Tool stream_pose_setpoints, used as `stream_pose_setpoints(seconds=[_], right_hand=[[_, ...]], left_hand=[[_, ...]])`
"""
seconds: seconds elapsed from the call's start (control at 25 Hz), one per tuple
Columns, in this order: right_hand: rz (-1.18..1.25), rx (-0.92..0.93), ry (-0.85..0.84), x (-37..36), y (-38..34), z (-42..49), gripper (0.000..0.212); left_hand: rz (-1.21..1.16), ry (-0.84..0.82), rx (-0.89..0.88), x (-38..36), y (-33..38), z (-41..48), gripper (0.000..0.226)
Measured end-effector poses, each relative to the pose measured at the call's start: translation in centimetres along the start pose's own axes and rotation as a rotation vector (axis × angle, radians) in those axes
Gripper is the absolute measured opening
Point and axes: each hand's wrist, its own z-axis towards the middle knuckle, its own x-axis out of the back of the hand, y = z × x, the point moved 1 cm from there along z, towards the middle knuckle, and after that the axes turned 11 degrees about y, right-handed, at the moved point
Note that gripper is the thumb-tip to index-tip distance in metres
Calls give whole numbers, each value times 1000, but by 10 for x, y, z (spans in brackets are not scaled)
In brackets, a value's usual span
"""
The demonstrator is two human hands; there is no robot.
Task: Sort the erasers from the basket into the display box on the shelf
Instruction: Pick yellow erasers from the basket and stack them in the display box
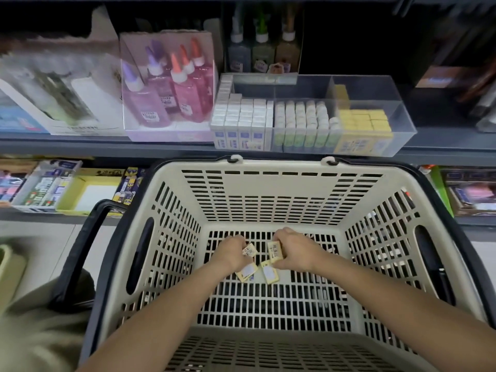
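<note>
Left hand (232, 251) and right hand (292, 249) each clamp 1 eraser (275, 251) low in basket (281, 164); display box (398, 115) sits up, forward-right, nearer right hand.

Cream basket (268, 200), yellow erasers (269, 273)
The basket is cream, slotted, black-rimmed; the erasers pale yellow with white labels; display box (397, 122) clear; bottles (185, 89) pink; shelf (80, 146) dark grey.

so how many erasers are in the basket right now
4 erasers: one in the left hand, one in the right hand, two on the basket floor. More may hide under the hands.
</note>
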Motion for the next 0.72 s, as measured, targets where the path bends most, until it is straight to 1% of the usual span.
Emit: stream_pose_setpoints(seconds=[0.12, 0.2, 0.28, 0.32, 0.4, 0.48, 0.52, 0.6, 0.68, 0.72], right_hand=[[-51, 113, -67, -13, -10, -7, 61], [-116, 156, -94, -22, -13, -11, 67], [-122, 145, -89, -24, -12, -11, 69], [-126, 140, -90, -24, -11, -11, 68], [-161, 162, -105, -26, -11, -13, 67], [-184, 198, -111, -27, -12, -15, 64], [-156, 198, -101, -24, -12, -16, 62], [-6, 150, -49, -9, -14, -14, 56], [163, 101, 24, 10, -16, -12, 50], [223, 89, 44, 19, -17, -12, 47]], left_hand=[[-127, 21, 60, 8, 3, 3, 16], [-357, 21, 164, 16, 6, 5, 15], [-655, -54, 305, 20, 9, 3, 20], [-746, -97, 349, 20, 11, 1, 22], [-790, -165, 382, 18, 12, -2, 24], [-763, -222, 390, 17, 12, -5, 31], [-755, -242, 392, 16, 12, -6, 35], [-774, -274, 381, 17, 13, -7, 39], [-884, -314, 354, 21, 17, -8, 31], [-987, -341, 347, 24, 20, -9, 25]])
